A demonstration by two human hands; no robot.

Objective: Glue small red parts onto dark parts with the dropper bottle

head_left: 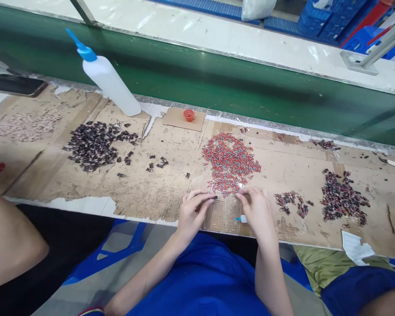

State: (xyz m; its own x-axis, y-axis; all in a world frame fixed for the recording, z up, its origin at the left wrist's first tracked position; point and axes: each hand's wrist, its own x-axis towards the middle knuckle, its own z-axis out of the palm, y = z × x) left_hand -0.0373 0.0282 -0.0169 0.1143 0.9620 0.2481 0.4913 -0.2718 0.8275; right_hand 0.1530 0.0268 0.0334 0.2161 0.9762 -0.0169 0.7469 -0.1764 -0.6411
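Between the thumb and index finger of my left hand (195, 208) is a small black part (215, 198). My right hand (256, 206) has its fingertips pinched together at the near right edge of a pile of small red pieces (230, 156); what it holds, if anything, is too small to make out. Close below the fingers lies a little bottle with a blue tip (242, 219). To the left, a few loose black parts (161, 163) are scattered near a larger heap of black parts (94, 145). On the right are a small group (291, 202) and a bigger pile of red-and-black pieces (342, 197).
Cardboard (158, 193) covers the bench. A white squeeze bottle (112, 83), a red cup (188, 115) and a phone (16, 84) stand or lie along the back by a green belt (184, 66). Co-workers sit at both sides; one's arm (13, 237) shows at left.
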